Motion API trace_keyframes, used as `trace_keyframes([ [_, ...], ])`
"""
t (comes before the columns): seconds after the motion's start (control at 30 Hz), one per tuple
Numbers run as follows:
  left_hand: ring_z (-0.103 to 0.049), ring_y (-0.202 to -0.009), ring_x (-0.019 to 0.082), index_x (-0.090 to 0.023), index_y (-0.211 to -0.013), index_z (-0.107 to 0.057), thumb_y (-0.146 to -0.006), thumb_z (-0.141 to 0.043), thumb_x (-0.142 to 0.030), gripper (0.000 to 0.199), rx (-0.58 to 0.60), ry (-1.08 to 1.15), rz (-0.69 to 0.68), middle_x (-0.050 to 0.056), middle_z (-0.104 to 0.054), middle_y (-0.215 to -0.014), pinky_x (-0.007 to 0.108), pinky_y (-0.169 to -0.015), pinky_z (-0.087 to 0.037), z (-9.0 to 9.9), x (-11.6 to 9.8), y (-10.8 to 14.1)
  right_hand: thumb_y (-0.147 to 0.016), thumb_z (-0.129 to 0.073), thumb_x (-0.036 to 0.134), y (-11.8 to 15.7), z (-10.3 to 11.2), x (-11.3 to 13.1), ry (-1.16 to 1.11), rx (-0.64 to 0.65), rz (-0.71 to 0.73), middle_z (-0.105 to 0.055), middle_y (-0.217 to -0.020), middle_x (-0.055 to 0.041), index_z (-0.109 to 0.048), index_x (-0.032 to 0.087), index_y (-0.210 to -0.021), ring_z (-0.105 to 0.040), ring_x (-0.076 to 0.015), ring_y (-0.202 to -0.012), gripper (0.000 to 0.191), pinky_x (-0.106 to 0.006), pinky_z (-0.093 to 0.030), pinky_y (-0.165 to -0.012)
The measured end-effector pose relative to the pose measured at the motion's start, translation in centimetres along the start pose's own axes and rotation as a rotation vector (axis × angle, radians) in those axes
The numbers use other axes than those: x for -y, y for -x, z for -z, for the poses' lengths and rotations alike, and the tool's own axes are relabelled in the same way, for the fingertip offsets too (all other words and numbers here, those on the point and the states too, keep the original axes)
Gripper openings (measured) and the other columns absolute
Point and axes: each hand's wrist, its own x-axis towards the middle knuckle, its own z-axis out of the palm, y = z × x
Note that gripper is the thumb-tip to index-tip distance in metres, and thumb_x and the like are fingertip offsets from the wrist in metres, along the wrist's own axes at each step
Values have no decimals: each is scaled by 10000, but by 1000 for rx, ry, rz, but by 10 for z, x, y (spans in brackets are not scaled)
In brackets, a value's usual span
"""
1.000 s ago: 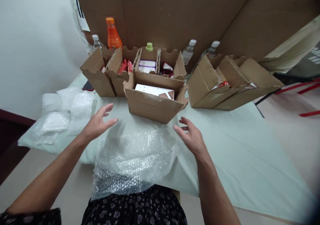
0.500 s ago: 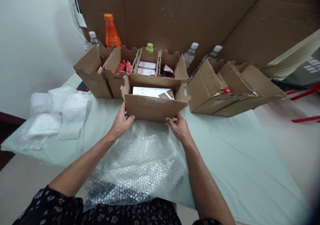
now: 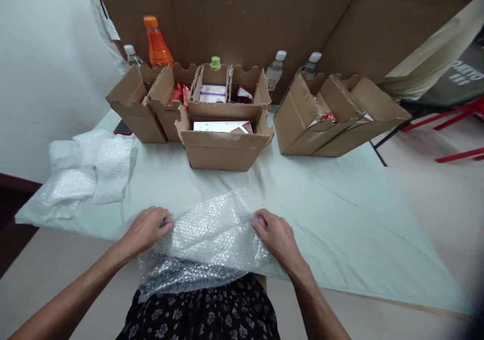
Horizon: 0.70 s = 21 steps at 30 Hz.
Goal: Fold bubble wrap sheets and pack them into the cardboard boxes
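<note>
A sheet of clear bubble wrap [image 3: 215, 229] lies over the table's front edge, its lower part hanging towards my lap. My left hand [image 3: 151, 225] is closed on its left edge, fingers curled with the thumb against them. At the right edge, my right hand [image 3: 275, 231] pinches the same sheet. Beyond the hands stands an open cardboard box [image 3: 225, 151] with a white carton [image 3: 221, 127] inside, touched by neither hand.
Behind stand more open cardboard boxes [image 3: 149, 121] holding packets, and others [image 3: 302, 133] at the right. Bottles, one orange [image 3: 158, 45], rise behind them. Folded bubble wrap pieces [image 3: 113, 168] and a dark phone [image 3: 123, 127] lie at the left. Red bars [image 3: 446, 116] show far right.
Both hands have let go of the front cardboard box and come back towards me, closing on the bubble wrap's edges. The sheet's top is drawn slightly flatter. The view has shifted a little.
</note>
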Motion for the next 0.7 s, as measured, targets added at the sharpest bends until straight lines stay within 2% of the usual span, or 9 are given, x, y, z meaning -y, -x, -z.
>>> trace_keyframes([
  [0.07, -647, -853, 261, -224, -758, -618, -881, -515, -336, 195, -19, 50, -44, 53, -703, -811, 376, -781, -483, 13, -1, -4, -890, -567, 378, 5, 11, 4, -141, -27, 16, -674, -686, -5, -700, 229, -992, -643, -210, -653, 223, -324, -472, -678],
  [0.17, -653, -908, 261, -223, -823, -651, -921, -496, -383, 243, -173, 57, -154, 65, -731, -903, 392, -850, -485, 47, -4, -20, -902, -573, 471, 15, 32, 4, -358, -161, -8, -634, -668, 20, -671, 228, -1057, -581, -170, -573, 304, -289, -455, -604],
  [0.23, -654, -966, 280, -223, -890, -681, -940, -480, -350, 244, -290, -23, -198, 77, -753, -974, 429, -911, -467, 66, -9, -41, -893, -591, 500, 18, 40, 3, -411, -260, -41, -621, -674, 22, -655, 216, -1096, -573, -163, -576, 355, -282, -459, -607],
  [0.3, -655, -1005, 288, -224, -964, -708, -942, -469, -279, 247, -336, -93, -213, 80, -769, -1047, 456, -954, -451, 74, -18, -70, -872, -594, 501, 16, 37, 1, -383, -311, -93, -628, -689, 16, -649, 204, -1119, -586, -169, -595, 390, -291, -471, -636],
  [0.4, -666, -1020, 303, -214, -956, -737, -883, -486, -168, 265, -306, -171, -186, 94, -775, -1000, 487, -993, -446, 65, -30, -113, -830, -573, 459, 5, 19, -10, -240, -265, -213, -653, -702, -4, -665, 187, -1135, -630, -204, -638, 418, -328, -484, -681],
  [0.5, -655, -1085, 340, -187, -1053, -748, -843, -546, -166, 293, -299, -184, -154, 142, -756, -1052, 516, -1020, -450, 46, -28, -131, -840, -553, 456, -3, 8, -31, -102, -249, -291, -705, -788, -41, -667, 176, -1204, -668, -240, -708, 473, -366, -499, -711],
  [0.6, -590, -1238, 383, -150, -1228, -698, -866, -569, -212, 389, -457, -134, -130, 198, -684, -1271, 561, -1069, -434, 32, -21, -116, -880, -565, 505, -5, 17, -44, -44, -394, -214, -743, -1030, -122, -661, 157, -1232, -695, -264, -818, 504, -426, -537, -802],
  [0.67, -562, -1295, 372, -158, -1242, -687, -924, -537, -235, 359, -585, -73, -179, 183, -668, -1311, 571, -1105, -419, 25, -26, -98, -922, -568, 494, -9, 22, -36, -19, -477, -76, -725, -1182, -175, -670, 156, -1226, -698, -308, -995, 466, -489, -533, -929],
  [0.7, -553, -1320, 357, -173, -1234, -688, -952, -516, -238, 337, -608, -46, -240, 164, -671, -1320, 565, -1126, -412, 20, -33, -90, -951, -555, 469, -13, 22, -26, -13, -479, 6, -710, -1251, -186, -670, 165, -1246, -677, -330, -1104, 439, -520, -511, -998],
])
